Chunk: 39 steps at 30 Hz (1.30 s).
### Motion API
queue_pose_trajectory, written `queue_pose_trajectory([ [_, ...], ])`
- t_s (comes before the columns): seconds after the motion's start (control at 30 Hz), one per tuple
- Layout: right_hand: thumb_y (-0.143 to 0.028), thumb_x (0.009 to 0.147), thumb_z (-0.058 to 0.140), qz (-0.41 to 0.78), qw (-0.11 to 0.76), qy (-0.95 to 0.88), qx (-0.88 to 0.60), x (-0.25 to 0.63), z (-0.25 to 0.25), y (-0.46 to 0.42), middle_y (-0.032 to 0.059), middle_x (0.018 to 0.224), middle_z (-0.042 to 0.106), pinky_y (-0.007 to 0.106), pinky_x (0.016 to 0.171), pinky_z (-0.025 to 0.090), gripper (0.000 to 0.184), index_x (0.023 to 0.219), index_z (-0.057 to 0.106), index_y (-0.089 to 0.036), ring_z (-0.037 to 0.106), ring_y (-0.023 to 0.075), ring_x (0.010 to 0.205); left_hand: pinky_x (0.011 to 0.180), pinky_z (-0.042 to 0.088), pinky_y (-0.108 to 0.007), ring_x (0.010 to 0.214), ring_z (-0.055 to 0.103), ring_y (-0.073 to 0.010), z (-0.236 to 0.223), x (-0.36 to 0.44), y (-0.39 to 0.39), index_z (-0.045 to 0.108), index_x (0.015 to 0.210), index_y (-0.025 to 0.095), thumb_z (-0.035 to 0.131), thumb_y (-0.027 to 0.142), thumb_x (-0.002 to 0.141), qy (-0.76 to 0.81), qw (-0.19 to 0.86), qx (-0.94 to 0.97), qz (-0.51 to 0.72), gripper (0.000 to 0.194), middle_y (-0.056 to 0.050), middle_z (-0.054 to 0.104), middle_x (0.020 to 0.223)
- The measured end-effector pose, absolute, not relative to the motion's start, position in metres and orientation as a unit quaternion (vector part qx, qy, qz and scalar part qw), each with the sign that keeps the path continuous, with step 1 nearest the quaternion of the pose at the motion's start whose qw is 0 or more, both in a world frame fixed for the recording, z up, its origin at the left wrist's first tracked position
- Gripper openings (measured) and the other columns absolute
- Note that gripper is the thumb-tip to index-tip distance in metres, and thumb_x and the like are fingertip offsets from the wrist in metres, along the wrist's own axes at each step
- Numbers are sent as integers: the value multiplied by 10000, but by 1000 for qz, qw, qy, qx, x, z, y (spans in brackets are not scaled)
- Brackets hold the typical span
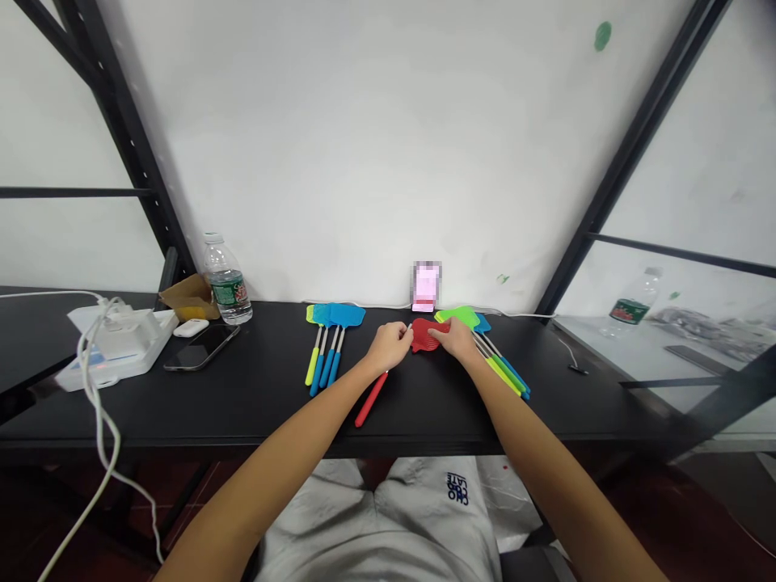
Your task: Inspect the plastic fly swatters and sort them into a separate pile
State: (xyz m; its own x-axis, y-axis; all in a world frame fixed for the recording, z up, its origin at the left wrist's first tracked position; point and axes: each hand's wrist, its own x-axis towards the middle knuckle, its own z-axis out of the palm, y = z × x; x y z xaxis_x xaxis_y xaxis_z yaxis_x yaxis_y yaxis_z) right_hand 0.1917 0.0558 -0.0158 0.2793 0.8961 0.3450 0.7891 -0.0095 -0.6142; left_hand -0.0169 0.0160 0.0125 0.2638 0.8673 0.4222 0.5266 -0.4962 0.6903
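My left hand [390, 347] is closed around the metal rod of a red fly swatter, whose red grip [371, 399] points down toward the desk's front edge. The red swatter head [424, 336] is pinched at its right side by my right hand [456, 339]. Left of my hands lies a row of several fly swatters with blue heads [343, 314] and blue or yellow-green grips [312, 365]. Beside my right forearm, more fly swatters with a green head [461, 314], a blue head [483, 323] and yellow, green and blue grips [508, 376] lie bunched together.
A lit phone [426, 286] leans on the wall at the back of the black desk [255, 408]. A water bottle [229, 283], cardboard box [191, 297], dark phone [202, 347], white case [191, 328] and power strip [130, 352] with cables stand left. A glossy panel [685, 323] is right.
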Motion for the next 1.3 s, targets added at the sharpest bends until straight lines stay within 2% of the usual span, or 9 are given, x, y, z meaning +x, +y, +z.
queue_pose_trajectory([
  [0.13,-610,723,626,34,251,-590,-767,191,-7,46,122,904,665,285,668,414,483,883,597,-155,626,251,873,542,290,-253,571,499,-128,12,-18,14,555,632,181,459,349,851,475,154,780,377,292,-20,592,606],
  [0.27,-612,765,590,25,209,-572,-793,188,-1,40,148,1000,655,308,723,432,509,977,603,-148,623,277,960,548,284,-257,579,504,-131,12,-18,16,562,634,182,450,346,862,491,146,770,379,303,-29,605,628],
  [0.53,-515,745,651,-17,241,-551,-799,185,0,37,166,1112,577,329,744,444,508,1082,571,-143,612,273,956,550,279,-251,564,479,-117,16,-22,22,550,641,179,436,311,864,498,147,710,476,283,-1,561,589],
  [0.63,-510,797,588,-8,319,-587,-744,180,1,36,113,960,623,300,700,429,391,957,605,-154,609,225,853,560,288,-250,565,469,-112,18,-24,22,536,629,176,437,287,858,492,138,693,509,273,3,547,592],
  [0.77,-564,868,471,169,384,-716,-559,161,4,27,30,664,585,252,596,393,447,742,618,-161,554,146,650,561,290,-249,557,457,-109,19,-26,23,505,624,178,426,285,874,496,130,661,548,283,8,533,588],
  [0.87,-605,835,519,355,345,-739,-458,142,7,14,-19,549,491,223,488,327,475,750,625,-151,455,96,506,569,300,-249,564,462,-113,17,-27,25,491,630,182,413,290,890,495,122,647,567,292,6,535,594],
  [0.97,-566,778,632,482,308,-729,-377,128,9,2,-43,543,461,203,427,246,423,781,620,-143,379,62,457,578,316,-246,574,475,-117,15,-27,26,491,651,187,401,284,901,493,125,643,572,283,2,548,608],
  [1.17,-418,745,723,588,304,-685,-303,121,7,-4,-57,536,460,196,409,181,310,824,603,-142,336,45,432,590,335,-248,612,512,-129,15,-25,25,499,728,194,409,279,907,490,128,642,575,218,-8,581,671],
  [1.3,-389,757,719,631,295,-660,-280,121,7,-5,-55,560,470,195,414,156,298,865,590,-143,321,39,432,612,354,-260,652,539,-143,16,-25,24,494,784,201,384,295,932,495,122,641,574,208,-17,596,719],
])
